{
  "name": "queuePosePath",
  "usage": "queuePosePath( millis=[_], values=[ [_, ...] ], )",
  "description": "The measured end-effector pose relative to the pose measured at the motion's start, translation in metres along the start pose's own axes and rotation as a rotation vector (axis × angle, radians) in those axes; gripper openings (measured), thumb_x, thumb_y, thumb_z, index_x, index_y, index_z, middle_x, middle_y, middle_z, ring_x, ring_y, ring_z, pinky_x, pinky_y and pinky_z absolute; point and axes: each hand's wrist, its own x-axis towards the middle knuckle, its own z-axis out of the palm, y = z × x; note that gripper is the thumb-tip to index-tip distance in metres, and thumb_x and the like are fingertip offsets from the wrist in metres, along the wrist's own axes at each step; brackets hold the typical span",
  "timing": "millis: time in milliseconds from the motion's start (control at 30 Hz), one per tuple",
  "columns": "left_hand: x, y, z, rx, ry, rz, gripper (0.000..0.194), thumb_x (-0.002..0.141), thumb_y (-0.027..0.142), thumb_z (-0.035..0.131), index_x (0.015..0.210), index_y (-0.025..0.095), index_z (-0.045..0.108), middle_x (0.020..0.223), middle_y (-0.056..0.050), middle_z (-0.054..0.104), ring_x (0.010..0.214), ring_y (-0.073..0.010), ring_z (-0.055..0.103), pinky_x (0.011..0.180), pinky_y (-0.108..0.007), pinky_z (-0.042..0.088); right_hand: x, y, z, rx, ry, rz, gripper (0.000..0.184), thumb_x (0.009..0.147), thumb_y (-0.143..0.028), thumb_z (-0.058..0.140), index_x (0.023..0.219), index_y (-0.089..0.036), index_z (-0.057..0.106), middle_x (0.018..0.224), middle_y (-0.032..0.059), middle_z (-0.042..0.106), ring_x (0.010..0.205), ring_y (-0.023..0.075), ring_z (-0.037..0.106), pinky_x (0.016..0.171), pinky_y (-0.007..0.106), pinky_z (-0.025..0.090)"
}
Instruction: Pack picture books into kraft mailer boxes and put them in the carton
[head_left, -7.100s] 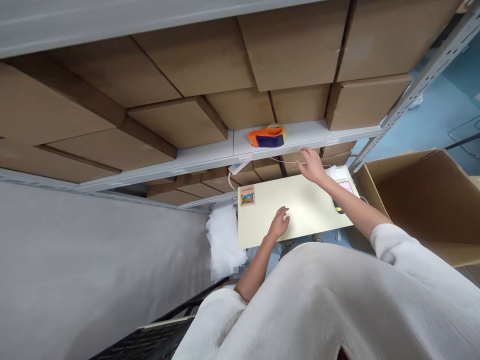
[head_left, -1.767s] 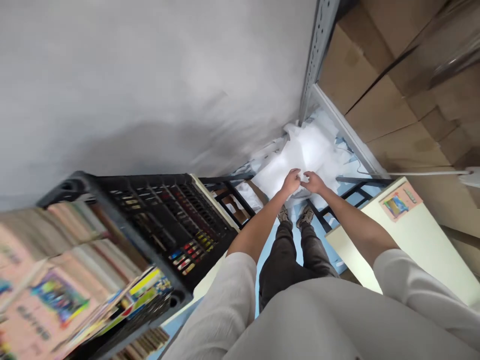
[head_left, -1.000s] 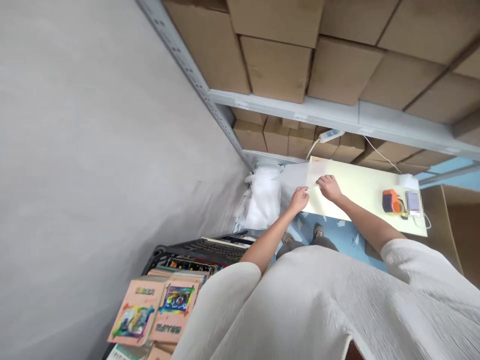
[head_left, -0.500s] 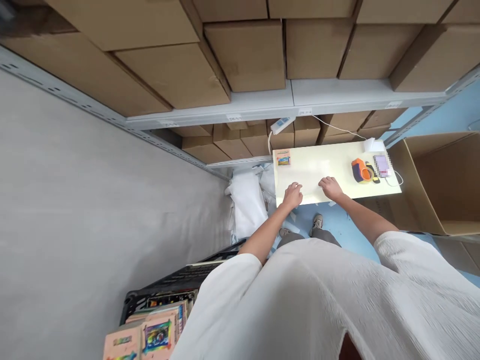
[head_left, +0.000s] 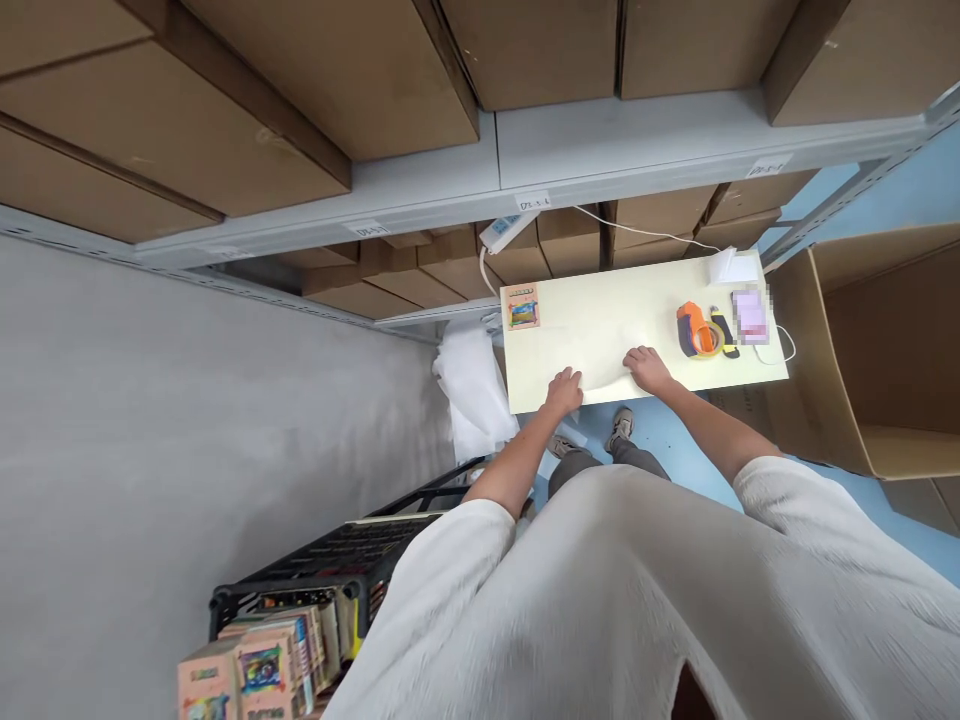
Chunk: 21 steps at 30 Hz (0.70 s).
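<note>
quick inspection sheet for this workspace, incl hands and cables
surface: pale table, no spill seen
things: thin pale sheet, apparently between the hands; small picture book at the far left corner; orange tape dispenser beside a cutter, to the right
clutter: white sheets heaped left of the table
hands: left and right at the near edge; grip unclear
cables: white power strip beyond the table; thin white cable running right
surroundings: shelf of cartons, open box right, crate of books lower left

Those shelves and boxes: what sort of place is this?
Probably a stockroom with a packing spot: labelled shelves full of cardboard boxes, and a tape dispenser beside a cutter on the table.
</note>
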Motion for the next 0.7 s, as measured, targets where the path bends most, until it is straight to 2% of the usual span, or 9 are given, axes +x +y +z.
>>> queuePosePath(
  millis=[167, 233, 300, 433, 700],
  values=[
    [0.0, 0.007, -0.001, 0.065, -0.023, -0.053, 0.055, 0.098, 0.021, 0.059, 0.152, 0.028, 0.059, 0.168, -0.015, 0.049, 0.153, -0.0374, 0.049, 0.123, -0.053, 0.046, -0.011, 0.026, 0.002, 0.046, -0.073, -0.053, 0.041, 0.1, -0.026, 0.063, 0.137, -0.017, 0.077, 0.151, 0.0209, 0.065, 0.139, 0.0393, 0.053, 0.12, 0.052, 0.036],
    [-0.002, 0.009, -0.002, 0.087, -0.031, -0.063, 0.053, 0.098, 0.019, 0.056, 0.15, 0.026, 0.059, 0.166, -0.016, 0.049, 0.15, -0.0374, 0.05, 0.121, -0.054, 0.047, -0.017, 0.029, 0.001, 0.056, -0.098, -0.084, 0.045, 0.099, -0.039, 0.069, 0.138, -0.017, 0.076, 0.159, 0.0201, 0.061, 0.145, 0.0402, 0.051, 0.125, 0.054, 0.033],
    [-0.005, 0.011, -0.003, 0.1, -0.033, -0.077, 0.052, 0.098, 0.018, 0.054, 0.15, 0.025, 0.058, 0.164, -0.018, 0.049, 0.148, -0.0376, 0.051, 0.12, -0.055, 0.048, -0.021, 0.027, -0.002, 0.069, -0.088, -0.085, 0.046, 0.103, -0.047, 0.066, 0.138, -0.018, 0.076, 0.161, 0.0197, 0.06, 0.148, 0.0399, 0.051, 0.127, 0.055, 0.031],
    [-0.011, 0.011, -0.003, 0.095, -0.031, -0.119, 0.054, 0.097, 0.018, 0.055, 0.15, 0.025, 0.056, 0.159, -0.018, 0.051, 0.145, -0.0367, 0.052, 0.117, -0.053, 0.049, -0.017, 0.011, -0.004, 0.107, -0.036, -0.031, 0.041, 0.112, -0.038, 0.051, 0.141, -0.018, 0.073, 0.159, 0.0203, 0.062, 0.145, 0.0376, 0.055, 0.124, 0.055, 0.037],
    [-0.004, -0.006, -0.011, 0.031, -0.018, -0.071, 0.045, 0.1, 0.021, 0.054, 0.144, 0.025, 0.062, 0.154, -0.017, 0.055, 0.143, -0.0355, 0.055, 0.117, -0.049, 0.05, 0.002, -0.019, 0.001, 0.071, -0.125, 0.088, 0.041, 0.108, -0.029, 0.053, 0.144, -0.019, 0.071, 0.159, 0.0202, 0.062, 0.142, 0.0388, 0.055, 0.118, 0.053, 0.044]
  ],
)
